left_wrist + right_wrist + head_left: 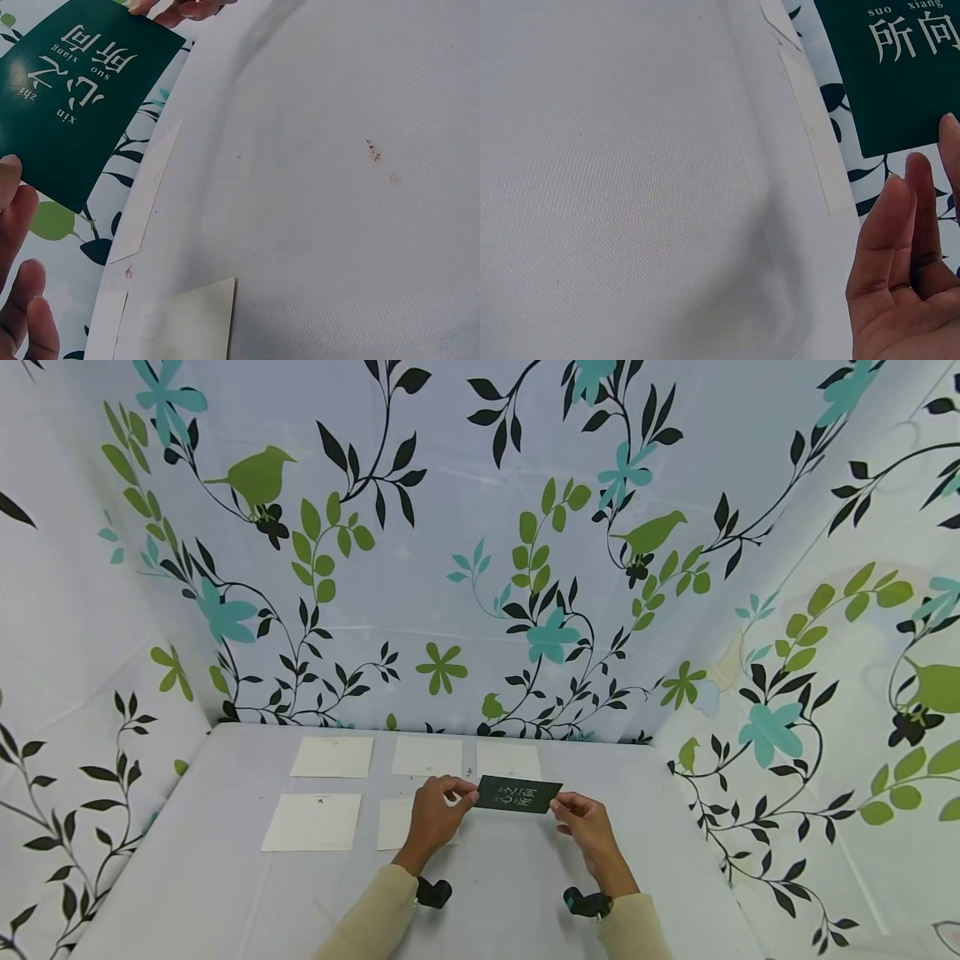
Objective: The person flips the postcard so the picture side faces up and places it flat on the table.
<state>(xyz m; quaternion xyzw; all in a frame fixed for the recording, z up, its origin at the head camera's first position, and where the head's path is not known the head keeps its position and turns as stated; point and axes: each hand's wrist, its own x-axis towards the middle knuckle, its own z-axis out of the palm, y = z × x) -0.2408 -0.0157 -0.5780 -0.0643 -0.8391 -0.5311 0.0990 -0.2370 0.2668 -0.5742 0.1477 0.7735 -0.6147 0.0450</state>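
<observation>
A dark green card [518, 794] with white Chinese characters is held up above the table between both hands. My left hand [435, 817] pinches its left end between thumb and fingers. On the opposite end, the right hand [588, 833] grips the lower right corner. Small pinyin letters show beside the characters on the green card [75, 97] in the left wrist view. One pale card [392, 827] lies partly hidden behind the left hand. The right wrist view shows the green card [900, 82] at the fingertips, its far part out of frame.
Other pale cards lie flat on the white table [510, 893]: a front-left card [311, 823], a back-left card [332, 757], a back-middle card [427, 755] and a back-right card [508, 758]. A patterned curtain [450, 568] with leaves and birds stands behind and at both sides.
</observation>
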